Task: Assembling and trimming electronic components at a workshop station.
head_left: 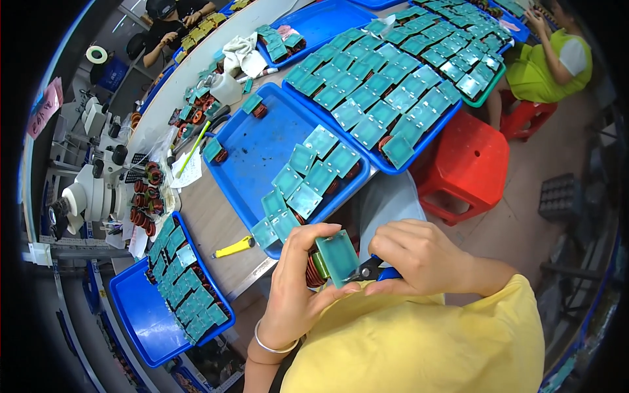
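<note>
My left hand (289, 288) is closed around a wire-wound coil with a green square board (342, 254) on one side. The coil's copper windings (317, 270) show between my fingers and the board. In my closed right hand (422, 257) is a pair of blue-handled cutting pliers (368, 268), their jaws at the board's lower right edge. Whether the jaws touch a wire there is too small to tell. Just beyond my hands lies a blue tray (246, 167) with several more board-topped coils (304, 200) along its near side.
Packed blue trays (452, 110) stand to the right and another tray (134, 314) to the lower left. On the bench lie a yellow cutter knife (233, 247), a white cloth (245, 56) and loose coils (145, 200). Red stools (468, 164) and a seated co-worker (547, 69) are at right.
</note>
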Demonstrator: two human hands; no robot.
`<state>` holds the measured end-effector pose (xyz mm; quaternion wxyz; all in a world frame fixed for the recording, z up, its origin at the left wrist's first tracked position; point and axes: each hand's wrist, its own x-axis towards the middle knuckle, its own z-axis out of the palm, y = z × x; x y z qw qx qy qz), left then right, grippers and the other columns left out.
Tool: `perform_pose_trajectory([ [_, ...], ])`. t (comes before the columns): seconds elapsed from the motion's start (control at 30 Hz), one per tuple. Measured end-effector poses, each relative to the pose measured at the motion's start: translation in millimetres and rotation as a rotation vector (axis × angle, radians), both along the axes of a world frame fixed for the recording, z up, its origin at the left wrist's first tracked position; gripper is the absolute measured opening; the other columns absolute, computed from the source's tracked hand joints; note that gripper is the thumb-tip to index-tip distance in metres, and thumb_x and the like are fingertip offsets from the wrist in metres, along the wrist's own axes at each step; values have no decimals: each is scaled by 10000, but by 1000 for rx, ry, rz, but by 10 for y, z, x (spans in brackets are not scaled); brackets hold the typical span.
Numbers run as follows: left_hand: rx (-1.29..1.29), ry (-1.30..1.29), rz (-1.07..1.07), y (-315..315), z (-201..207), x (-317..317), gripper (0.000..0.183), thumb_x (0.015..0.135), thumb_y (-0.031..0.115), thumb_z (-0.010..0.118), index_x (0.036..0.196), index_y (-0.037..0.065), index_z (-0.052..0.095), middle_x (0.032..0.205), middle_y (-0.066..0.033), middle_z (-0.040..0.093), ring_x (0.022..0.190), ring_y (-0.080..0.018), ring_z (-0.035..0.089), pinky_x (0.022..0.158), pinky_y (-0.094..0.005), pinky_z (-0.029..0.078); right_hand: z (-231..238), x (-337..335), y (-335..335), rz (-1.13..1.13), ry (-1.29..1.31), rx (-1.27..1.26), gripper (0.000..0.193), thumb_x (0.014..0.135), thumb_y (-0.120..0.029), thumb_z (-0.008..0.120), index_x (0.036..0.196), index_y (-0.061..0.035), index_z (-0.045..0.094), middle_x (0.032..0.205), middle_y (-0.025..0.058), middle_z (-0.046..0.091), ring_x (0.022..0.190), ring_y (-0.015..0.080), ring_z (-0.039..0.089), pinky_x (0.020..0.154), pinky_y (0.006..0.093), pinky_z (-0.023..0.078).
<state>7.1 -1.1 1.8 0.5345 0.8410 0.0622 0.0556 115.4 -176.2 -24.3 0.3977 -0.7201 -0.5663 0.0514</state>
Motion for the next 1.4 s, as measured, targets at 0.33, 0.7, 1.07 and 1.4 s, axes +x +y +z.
perform_pose_trajectory([
  [0.33, 165, -61, -78, -60, 128, 64, 693, 600, 376, 780, 1107, 2, 491, 1011, -76, 511, 912, -187, 518, 795, -276, 415, 51, -2, -21, 12, -93, 18, 394, 779, -373, 648, 786, -44, 432, 651, 77, 443, 582, 250, 506, 518, 333, 401],
  [0.7, 278, 107, -105, -199, 186, 122, 593, 611, 193, 788, 1105, 31, 504, 943, -106, 530, 801, -261, 521, 718, -305, 430, -525, -108, -36, 3, 46, 200, 443, 731, -377, 696, 773, -9, 453, 655, 103, 462, 560, 285, 504, 506, 356, 415],
  [1.07, -268, 166, -48, -131, 13, -19, 767, 637, 261, 824, 1205, 13, 373, 1134, -97, 480, 989, -154, 507, 846, -273, 434, -303, -89, -135, -75, 170, 185, 428, 779, -412, 638, 799, -15, 479, 696, 113, 494, 612, 297, 526, 536, 360, 422],
  [1.4, -319, 46, -53, -114, 1, -78, 749, 605, 317, 837, 1146, 24, 408, 1120, -122, 481, 1027, -188, 490, 880, -297, 405, -32, -16, -141, -204, -29, -24, 420, 765, -402, 653, 799, -21, 479, 703, 100, 491, 620, 286, 519, 552, 351, 418],
])
